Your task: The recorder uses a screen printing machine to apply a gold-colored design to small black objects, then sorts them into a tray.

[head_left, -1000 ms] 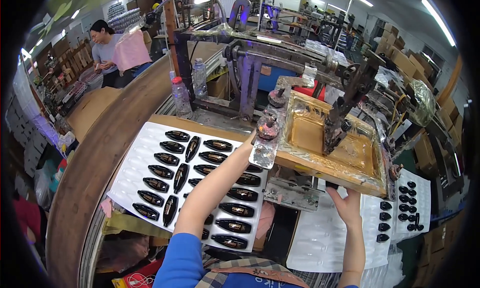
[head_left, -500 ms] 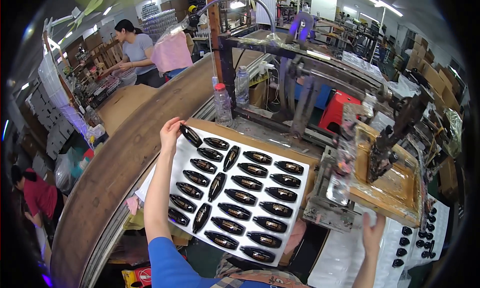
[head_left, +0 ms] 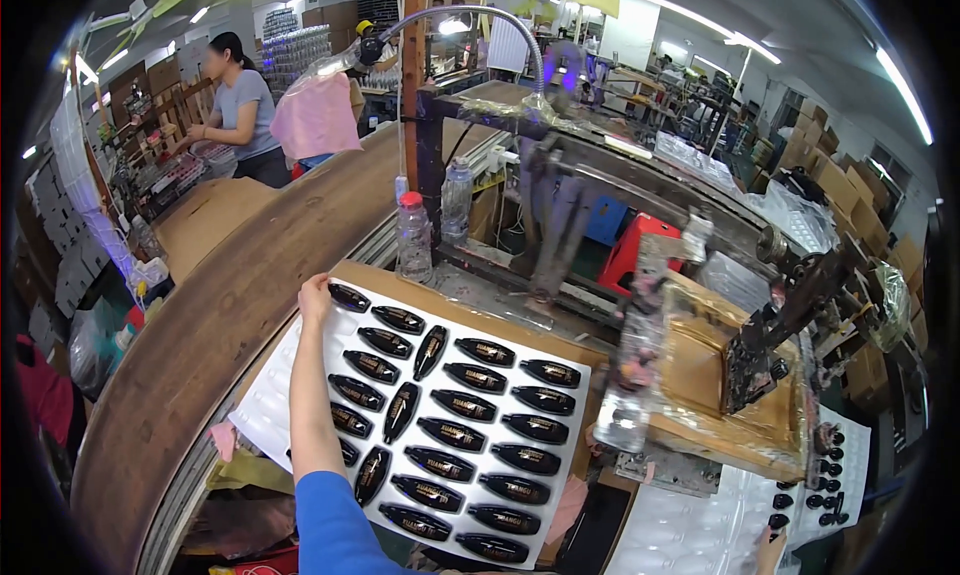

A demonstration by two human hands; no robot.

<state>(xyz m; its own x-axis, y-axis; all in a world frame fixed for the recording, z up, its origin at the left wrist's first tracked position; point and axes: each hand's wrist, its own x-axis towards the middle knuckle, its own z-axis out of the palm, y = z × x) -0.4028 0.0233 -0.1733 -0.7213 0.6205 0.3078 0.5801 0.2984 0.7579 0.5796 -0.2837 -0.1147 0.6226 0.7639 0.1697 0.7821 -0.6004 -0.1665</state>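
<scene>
The oval black plastic-looking pieces (head_left: 467, 404) are glossy and smooth; the flat white plastic-looking sheet (head_left: 342, 330), smooth; the golden-brown rectangular frame (head_left: 735, 453), rough, shiny-smeared; the draped pink cloth (head_left: 318, 120), matt

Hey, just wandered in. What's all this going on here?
Someone is handling glossy black pieces. Their left hand is at the piece in the far left corner of a white tray, among rows with gold print. Their right hand, mostly cut off by the picture's lower edge, is at a small black piece on another white tray. A machine's yellow-brown frame sits between.
</scene>
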